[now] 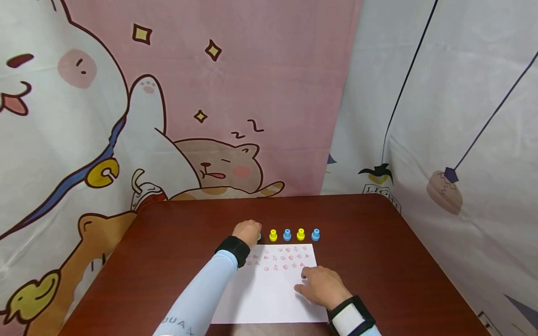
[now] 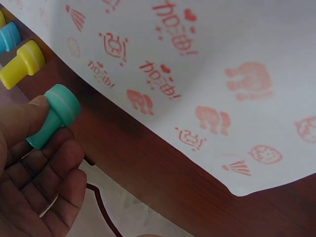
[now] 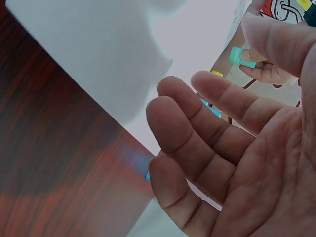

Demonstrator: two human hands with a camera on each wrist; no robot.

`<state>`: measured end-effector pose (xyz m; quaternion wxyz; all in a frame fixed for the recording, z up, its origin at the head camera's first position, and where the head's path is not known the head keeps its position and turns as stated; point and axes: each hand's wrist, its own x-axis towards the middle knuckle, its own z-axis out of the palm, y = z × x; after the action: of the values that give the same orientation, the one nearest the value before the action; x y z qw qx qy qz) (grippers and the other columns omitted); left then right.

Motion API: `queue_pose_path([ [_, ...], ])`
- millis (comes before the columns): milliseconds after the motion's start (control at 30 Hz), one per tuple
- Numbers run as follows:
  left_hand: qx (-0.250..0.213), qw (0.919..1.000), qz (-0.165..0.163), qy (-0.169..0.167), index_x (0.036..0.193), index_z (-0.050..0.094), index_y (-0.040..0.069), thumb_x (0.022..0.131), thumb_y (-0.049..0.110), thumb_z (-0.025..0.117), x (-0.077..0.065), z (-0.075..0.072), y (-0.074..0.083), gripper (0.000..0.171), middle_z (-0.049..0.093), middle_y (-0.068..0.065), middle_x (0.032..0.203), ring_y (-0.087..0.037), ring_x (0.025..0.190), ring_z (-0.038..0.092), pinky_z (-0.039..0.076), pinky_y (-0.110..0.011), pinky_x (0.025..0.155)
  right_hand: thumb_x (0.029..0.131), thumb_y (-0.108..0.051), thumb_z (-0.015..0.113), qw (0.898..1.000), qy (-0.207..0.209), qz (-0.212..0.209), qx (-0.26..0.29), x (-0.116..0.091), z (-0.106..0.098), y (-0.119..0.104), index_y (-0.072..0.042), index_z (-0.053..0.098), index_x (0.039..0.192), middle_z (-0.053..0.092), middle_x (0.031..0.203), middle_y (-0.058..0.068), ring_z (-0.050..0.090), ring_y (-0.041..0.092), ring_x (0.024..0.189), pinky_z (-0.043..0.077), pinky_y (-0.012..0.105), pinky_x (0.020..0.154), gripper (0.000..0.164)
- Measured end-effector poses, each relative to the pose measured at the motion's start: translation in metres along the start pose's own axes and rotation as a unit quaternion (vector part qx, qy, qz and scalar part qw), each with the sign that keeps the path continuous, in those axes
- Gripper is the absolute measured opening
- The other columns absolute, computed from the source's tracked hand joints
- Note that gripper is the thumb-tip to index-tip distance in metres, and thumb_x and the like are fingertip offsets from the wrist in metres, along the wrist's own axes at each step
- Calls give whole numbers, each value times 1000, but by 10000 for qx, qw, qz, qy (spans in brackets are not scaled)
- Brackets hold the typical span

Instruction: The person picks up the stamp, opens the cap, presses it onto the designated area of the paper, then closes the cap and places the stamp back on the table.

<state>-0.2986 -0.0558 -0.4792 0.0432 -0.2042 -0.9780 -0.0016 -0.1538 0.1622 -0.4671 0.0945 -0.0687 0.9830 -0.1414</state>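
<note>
In the head view my left hand (image 1: 248, 232) is beyond the paper's far edge, at the left end of a row of toy stamps. Between thumb and fingers it pinches a teal stamp (image 2: 61, 106), plain in the left wrist view; the head view shows only a sliver of it. A white sheet of paper (image 1: 260, 301) lies below, with rows of small red prints on its far part. Over the sheet's right edge is my right hand (image 1: 323, 285), fingers loosely bent and holding nothing.
To the right of the teal stamp stand a yellow stamp (image 1: 273, 235), a blue stamp (image 1: 287, 235), another yellow stamp (image 1: 300, 234) and another blue stamp (image 1: 315, 235). The brown table (image 1: 378, 270) ends before a cartoon-printed cloth (image 1: 286, 93).
</note>
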Motion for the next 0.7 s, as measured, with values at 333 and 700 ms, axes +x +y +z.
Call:
queue_pose_path([
  [333,-132,9998,-71,-133,102,72,9,81,12,83,-3,-5,-3,24,68,-4,90,-18,79,61,55,-33,78,83,-41,77,9999,116,24,126,3,1,1,-10,73,100,70,87,5,58,20,74,50,44,69,35],
  [700,-346,9994,-65,-69,101,70,7,80,10,83,-15,-20,1,25,66,-4,87,-18,75,57,55,-33,77,84,-37,76,9984,483,-98,269,5,3,3,-9,72,102,65,75,0,55,16,66,46,38,62,33],
])
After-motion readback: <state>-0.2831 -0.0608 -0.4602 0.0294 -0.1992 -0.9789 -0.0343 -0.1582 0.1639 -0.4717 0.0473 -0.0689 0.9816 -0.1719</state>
